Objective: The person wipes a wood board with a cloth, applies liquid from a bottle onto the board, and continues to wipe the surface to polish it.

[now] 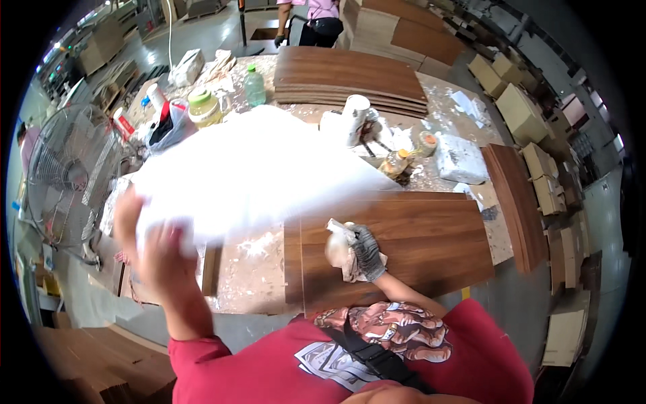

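Your left hand (pixel 161 246) grips a white sheet (pixel 256 175), your right hand (pixel 367 250) a rag (pixel 354 271) on the board (pixel 431 236); wiping seems in hand, next needing the sheet held clear.

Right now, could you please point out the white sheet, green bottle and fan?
White sheet (pixel 252 172), head view: its middle.
Green bottle (pixel 254 87), head view: its body.
Fan (pixel 78 178), head view: its hub.

spattered table (pixel 249 276); boards (pixel 431 229), green bottle (pixel 254 87) atop
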`<state>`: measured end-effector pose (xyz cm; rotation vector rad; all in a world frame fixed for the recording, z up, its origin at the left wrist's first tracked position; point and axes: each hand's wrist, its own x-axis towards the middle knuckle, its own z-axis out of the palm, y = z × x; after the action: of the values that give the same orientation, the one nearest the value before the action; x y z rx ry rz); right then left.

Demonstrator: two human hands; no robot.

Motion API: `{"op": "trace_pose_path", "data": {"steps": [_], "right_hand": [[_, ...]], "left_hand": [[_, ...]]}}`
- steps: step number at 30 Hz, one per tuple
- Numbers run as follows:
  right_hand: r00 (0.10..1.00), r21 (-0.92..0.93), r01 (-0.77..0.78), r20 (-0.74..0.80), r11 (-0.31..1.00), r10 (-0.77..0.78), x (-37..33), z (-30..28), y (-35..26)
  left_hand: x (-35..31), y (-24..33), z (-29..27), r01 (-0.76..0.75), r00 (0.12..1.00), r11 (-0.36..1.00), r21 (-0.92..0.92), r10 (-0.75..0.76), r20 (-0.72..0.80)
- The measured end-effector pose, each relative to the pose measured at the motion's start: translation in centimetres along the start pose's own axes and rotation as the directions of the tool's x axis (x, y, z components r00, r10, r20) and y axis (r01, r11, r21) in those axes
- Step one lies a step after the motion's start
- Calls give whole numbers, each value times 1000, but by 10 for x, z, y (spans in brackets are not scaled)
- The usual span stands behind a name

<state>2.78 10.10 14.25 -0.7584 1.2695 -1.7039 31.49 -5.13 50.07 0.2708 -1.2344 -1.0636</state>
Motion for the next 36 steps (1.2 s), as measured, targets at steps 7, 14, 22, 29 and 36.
{"op": "trace_pose_path", "data": {"steps": [7, 14, 22, 29, 36], "right_hand": [[994, -25, 102, 47, 995, -100, 6, 16, -10], [996, 138, 66, 56, 988, -75, 15, 5, 11], [997, 23, 18, 74, 1000, -20, 2, 16, -25], [986, -6, 144, 82, 990, -143, 7, 16, -15], [992, -18, 100, 81, 995, -99, 7, 14, -10]], "left_hand": [[-60, 42, 106, 559, 584, 506, -658, 323, 745], [-89, 44, 160, 731, 394, 399, -554, 416, 819], [-97, 47, 175, 747, 346, 390, -538, 463, 816], [-105, 51, 182, 738, 323, 424, -525, 461, 827], [-108, 49, 191, 695, 324, 463, -550, 482, 814]]}}
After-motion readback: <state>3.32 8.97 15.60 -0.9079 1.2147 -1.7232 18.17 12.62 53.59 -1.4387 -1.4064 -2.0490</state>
